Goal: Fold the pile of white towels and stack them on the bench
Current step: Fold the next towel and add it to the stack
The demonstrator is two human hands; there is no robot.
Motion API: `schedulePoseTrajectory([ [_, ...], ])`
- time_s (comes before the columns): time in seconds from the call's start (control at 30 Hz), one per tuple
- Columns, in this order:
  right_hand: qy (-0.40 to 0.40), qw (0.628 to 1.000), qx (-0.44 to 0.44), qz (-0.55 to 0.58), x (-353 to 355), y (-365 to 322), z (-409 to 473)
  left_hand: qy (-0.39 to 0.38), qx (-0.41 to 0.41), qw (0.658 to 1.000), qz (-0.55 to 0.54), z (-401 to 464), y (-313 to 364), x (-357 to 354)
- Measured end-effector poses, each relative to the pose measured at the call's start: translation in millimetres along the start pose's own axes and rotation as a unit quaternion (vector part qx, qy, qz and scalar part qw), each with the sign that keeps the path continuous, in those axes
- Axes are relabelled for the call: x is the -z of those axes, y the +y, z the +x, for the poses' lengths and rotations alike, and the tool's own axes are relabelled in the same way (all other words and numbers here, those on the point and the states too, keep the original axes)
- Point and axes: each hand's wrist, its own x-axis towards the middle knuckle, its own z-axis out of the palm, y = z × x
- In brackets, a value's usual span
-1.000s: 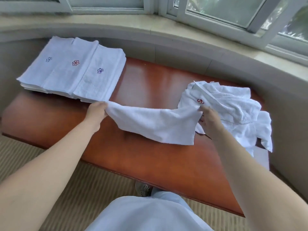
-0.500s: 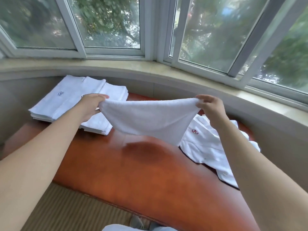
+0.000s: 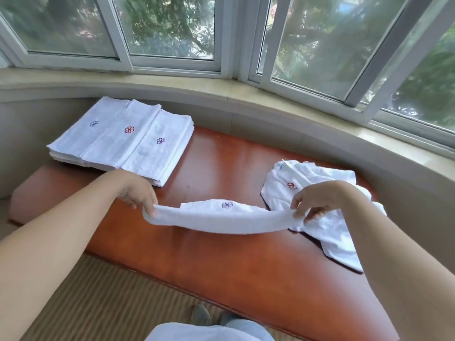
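Observation:
A white towel [image 3: 221, 219] with a purple flower mark stretches between my hands, low over the middle of the red-brown bench [image 3: 221, 267]. My left hand [image 3: 139, 194] pinches its left end and my right hand [image 3: 314, 201] pinches its right end. Folded white towels [image 3: 123, 139] lie in overlapping stacks at the bench's far left, showing blue, red and purple marks. The unfolded pile of white towels [image 3: 332, 230] lies crumpled at the right, partly behind my right hand.
A curved stone sill [image 3: 221, 92] and windows [image 3: 167, 28] wrap behind the bench. A beige wall panel [image 3: 406, 217] closes in at the right. Striped carpet [image 3: 98, 303] lies in front, with my shoes [image 3: 200, 315] near the bench's front edge.
The towel was lifted from the pile, held up spread at chest height, then brought down. It now hangs low over the bench as a narrower band between both hands.

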Motion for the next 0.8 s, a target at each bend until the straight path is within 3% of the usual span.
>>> schedulePoseTrajectory([
  [0.07, 0.002, 1.0, -0.015, 0.025, 4, -4, -2, -0.032, 0.005, 0.998, -0.049, -3, 0, 1],
  [0.23, 0.147, 0.986, 0.023, 0.071, 27, -31, 0, 0.168, -0.026, 0.982, -0.078, -4, 10, 34],
  [0.3, 0.259, 0.961, 0.046, 0.084, 28, -40, 11, 0.297, -0.06, 0.947, -0.102, 6, 14, 38],
  [0.37, 0.394, 0.91, 0.085, 0.098, 17, -47, 27, 0.429, -0.077, 0.889, -0.14, 22, 20, 26],
  [0.43, 0.428, 0.888, 0.122, 0.115, -8, -51, 48, 0.469, -0.071, 0.864, -0.168, 45, 20, 1],
  [0.63, 0.22, 0.969, 0.066, 0.087, -120, -18, 134, 0.304, -0.042, 0.932, -0.19, 117, -3, -100],
  [0.73, 0.123, 0.985, 0.005, 0.122, -166, 14, 165, 0.219, -0.009, 0.953, -0.208, 143, -21, -146],
  [0.8, 0.106, 0.983, -0.028, 0.149, -187, 34, 180, 0.186, 0.007, 0.956, -0.225, 158, -30, -167],
])
